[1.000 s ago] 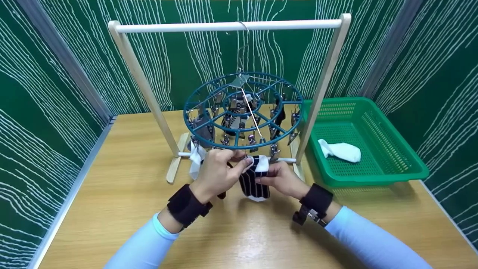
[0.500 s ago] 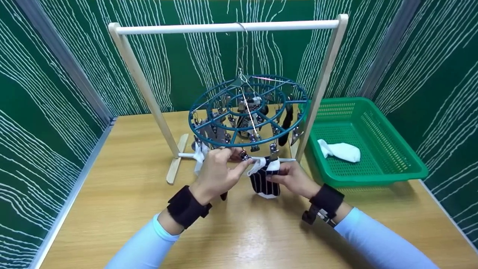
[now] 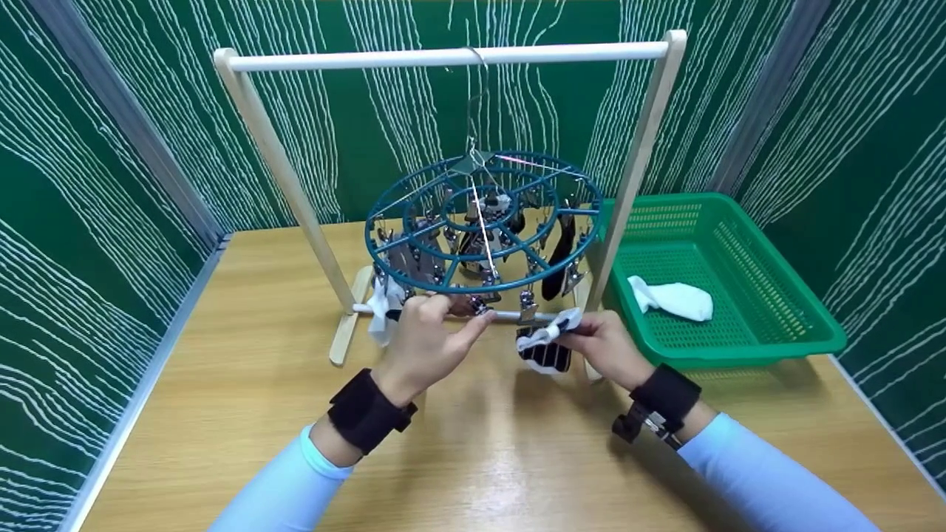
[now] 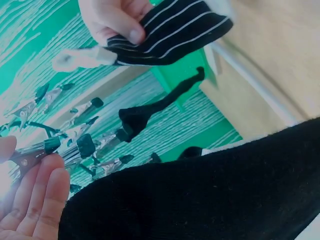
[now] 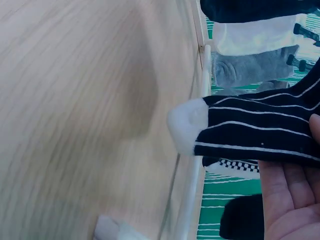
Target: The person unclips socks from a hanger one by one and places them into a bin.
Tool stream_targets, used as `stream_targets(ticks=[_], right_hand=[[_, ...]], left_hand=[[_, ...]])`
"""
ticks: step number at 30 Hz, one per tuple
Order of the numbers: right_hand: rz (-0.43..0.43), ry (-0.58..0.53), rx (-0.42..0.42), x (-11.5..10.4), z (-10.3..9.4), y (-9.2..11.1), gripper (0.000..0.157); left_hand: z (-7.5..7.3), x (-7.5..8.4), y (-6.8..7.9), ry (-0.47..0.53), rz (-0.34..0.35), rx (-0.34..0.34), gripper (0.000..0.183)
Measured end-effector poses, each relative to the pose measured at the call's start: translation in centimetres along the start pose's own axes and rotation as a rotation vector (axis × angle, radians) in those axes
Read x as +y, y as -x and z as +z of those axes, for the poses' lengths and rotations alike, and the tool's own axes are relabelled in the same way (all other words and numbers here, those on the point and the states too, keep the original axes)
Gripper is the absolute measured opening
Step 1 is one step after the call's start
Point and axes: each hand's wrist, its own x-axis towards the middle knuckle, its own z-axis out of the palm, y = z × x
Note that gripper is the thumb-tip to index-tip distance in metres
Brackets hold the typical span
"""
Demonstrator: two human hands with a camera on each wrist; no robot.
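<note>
In the head view my left hand is at the near rim of a round blue-green hanger, thumb and fingers pinching a metal clip. That clip holds no cloth in the left wrist view. To the right, my right hand pinches a black sock with white stripes near its white cuff. Its white toe and striped foot stretch out in the right wrist view, where the sock hides part of the socks behind. A plain black sock fills the left wrist view's foreground.
The hanger hangs by a hook from a wooden rack. White, grey and black socks hang from its clips. A green basket with one white sock stands on the right of the wooden table.
My right hand has moved right with the striped sock, away from my left hand, and the sock's cuff has folded over. The left hand stays at the clip. The hanger has swung slightly.
</note>
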Motion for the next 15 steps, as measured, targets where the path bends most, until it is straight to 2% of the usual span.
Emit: stream_targets(ticks=[4,7,10,15], right_hand=[[0.032,-0.05,0.043,-0.4,-0.9,0.2,0.023],[0.05,-0.046,0.051,-1.0,-1.7,0.4,0.031],[0.051,-0.051,0.049,-1.6,-2.7,0.6,0.029],[-0.008,-0.072,0.066,-2.2,-4.7,0.4,0.025]], left_hand=[[0.0,-0.1,0.0,0.009,-0.022,-0.005,0.018],[0.1,-0.1,0.0,0.015,-0.023,0.001,0.018],[0.2,-0.1,-0.1,0.02,-0.014,0.011,0.019],[0.1,-0.2,-0.1,0.026,-0.01,0.012,0.019]])
